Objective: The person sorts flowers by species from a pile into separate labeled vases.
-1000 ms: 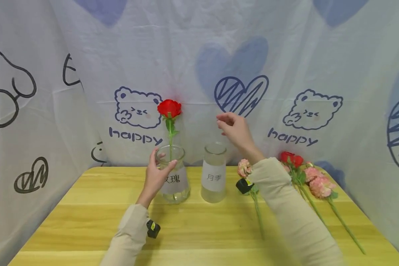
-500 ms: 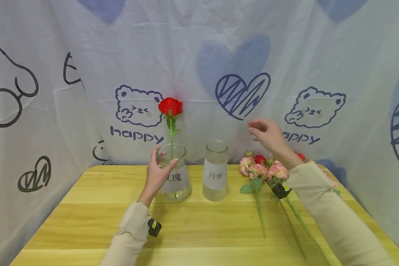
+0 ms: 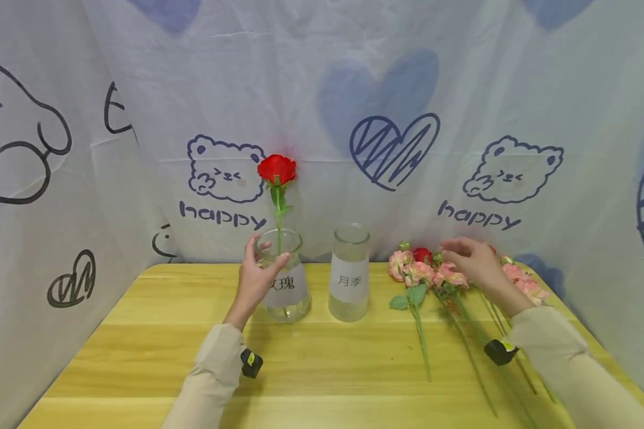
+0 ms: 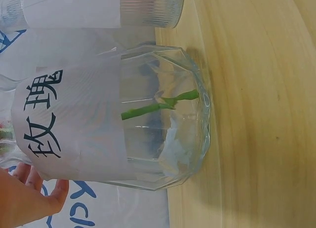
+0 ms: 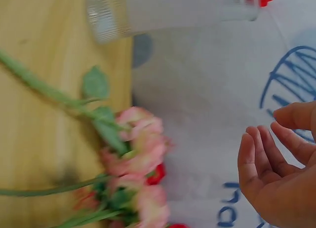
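Note:
My left hand (image 3: 257, 271) grips the neck of a wide glass vase (image 3: 296, 310), thumb in front and fingers behind. A single red rose (image 3: 276, 170) stands upright in that vase, and its green stem (image 4: 148, 109) shows near the bottom in the left wrist view. My right hand (image 3: 477, 265) holds nothing; its fingers are loosely bent above the flowers lying at the right. Pink flowers (image 3: 418, 273) lie there with a red rose (image 3: 422, 255) among them. In the right wrist view the right hand (image 5: 281, 164) is apart from the pink blooms (image 5: 143, 139).
A narrower glass vase (image 3: 350, 307) with a white paper label stands right of the first one, holding no flower. Long stems (image 3: 421, 345) stretch toward the front of the wooden table (image 3: 322, 369). A printed curtain (image 3: 311, 89) hangs right behind the table.
My right hand has moved right and down, from above the narrow vase to over the flowers at the right. The left hand keeps its hold on the wide vase.

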Tool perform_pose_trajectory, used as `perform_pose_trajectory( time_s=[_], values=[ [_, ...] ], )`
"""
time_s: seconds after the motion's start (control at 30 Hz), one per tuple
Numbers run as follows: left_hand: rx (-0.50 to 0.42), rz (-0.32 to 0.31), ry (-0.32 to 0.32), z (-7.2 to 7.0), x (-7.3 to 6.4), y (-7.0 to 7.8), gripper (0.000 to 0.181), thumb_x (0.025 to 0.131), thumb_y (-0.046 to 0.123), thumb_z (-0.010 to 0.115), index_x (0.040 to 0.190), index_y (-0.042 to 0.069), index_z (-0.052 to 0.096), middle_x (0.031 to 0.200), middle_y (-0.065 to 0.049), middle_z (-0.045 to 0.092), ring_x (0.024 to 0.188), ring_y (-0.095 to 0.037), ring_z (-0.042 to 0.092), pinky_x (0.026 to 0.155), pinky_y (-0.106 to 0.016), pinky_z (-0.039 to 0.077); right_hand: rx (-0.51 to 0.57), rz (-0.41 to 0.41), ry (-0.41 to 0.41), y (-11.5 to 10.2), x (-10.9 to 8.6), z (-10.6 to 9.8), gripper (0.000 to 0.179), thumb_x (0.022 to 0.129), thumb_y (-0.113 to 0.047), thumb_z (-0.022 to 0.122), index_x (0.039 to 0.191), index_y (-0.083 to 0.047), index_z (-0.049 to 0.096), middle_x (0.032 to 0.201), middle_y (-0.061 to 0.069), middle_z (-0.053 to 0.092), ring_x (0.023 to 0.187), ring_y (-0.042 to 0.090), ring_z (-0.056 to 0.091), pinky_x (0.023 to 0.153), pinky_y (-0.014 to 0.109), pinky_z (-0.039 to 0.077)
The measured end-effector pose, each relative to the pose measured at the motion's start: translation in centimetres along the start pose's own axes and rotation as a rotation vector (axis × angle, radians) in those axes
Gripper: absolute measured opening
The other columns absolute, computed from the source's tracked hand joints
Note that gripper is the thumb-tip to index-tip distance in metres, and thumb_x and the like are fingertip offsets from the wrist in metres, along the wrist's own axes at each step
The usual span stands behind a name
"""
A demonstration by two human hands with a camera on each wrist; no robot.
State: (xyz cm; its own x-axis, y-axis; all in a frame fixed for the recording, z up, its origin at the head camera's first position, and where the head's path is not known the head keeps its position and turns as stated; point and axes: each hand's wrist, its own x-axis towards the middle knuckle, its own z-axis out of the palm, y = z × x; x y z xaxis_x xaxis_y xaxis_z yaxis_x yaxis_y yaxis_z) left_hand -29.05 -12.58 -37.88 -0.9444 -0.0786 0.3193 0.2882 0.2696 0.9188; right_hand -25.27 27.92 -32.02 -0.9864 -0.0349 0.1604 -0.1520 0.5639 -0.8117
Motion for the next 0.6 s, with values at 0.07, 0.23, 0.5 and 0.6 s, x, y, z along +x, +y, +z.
perform_pose_trajectory(
  time_s=[0.07,0.23,0.5,0.6],
  values=[
    [-0.005,0.002,0.001,0.0,0.0,0.0,0.085,0.086,0.033,0.072,0.152,0.012,0.022,0.143,-0.015,0.045,0.127,-0.032,0.040,0.097,-0.051,0.042,0.023,0.008,-0.019,1.3,-0.6,0.1,0.043,0.100,-0.019,0.054,0.132,0.009,0.049,0.130,0.030,0.052,0.111,0.041,0.055,0.085,0.037,0.053],
    [-0.014,0.005,0.000,-0.1,0.1,0.1,0.086,0.086,0.033,0.072,0.152,0.011,0.021,0.143,-0.015,0.044,0.128,-0.032,0.040,0.098,-0.052,0.041,0.029,0.032,-0.077,4.1,-1.8,0.5,0.044,0.100,-0.018,0.055,0.133,0.010,0.048,0.125,0.029,0.056,0.106,0.036,0.059,0.080,0.036,0.054],
    [-0.012,0.017,0.005,0.0,0.1,0.1,0.083,0.085,0.031,0.072,0.150,0.011,0.024,0.142,-0.018,0.045,0.127,-0.033,0.041,0.096,-0.052,0.042,0.007,0.039,-0.132,7.5,-3.1,1.0,0.040,0.096,-0.004,0.056,0.130,0.016,0.047,0.112,0.030,0.060,0.100,0.040,0.061,0.077,0.044,0.055],
    [-0.017,0.016,0.002,0.0,0.1,0.0,0.083,0.086,0.031,0.072,0.150,0.011,0.024,0.143,-0.018,0.044,0.127,-0.033,0.040,0.095,-0.052,0.043,-0.037,0.027,-0.121,8.5,-3.4,1.1,0.039,0.094,-0.004,0.060,0.127,0.014,0.052,0.108,0.027,0.063,0.093,0.034,0.064,0.072,0.040,0.056]
  ],
)
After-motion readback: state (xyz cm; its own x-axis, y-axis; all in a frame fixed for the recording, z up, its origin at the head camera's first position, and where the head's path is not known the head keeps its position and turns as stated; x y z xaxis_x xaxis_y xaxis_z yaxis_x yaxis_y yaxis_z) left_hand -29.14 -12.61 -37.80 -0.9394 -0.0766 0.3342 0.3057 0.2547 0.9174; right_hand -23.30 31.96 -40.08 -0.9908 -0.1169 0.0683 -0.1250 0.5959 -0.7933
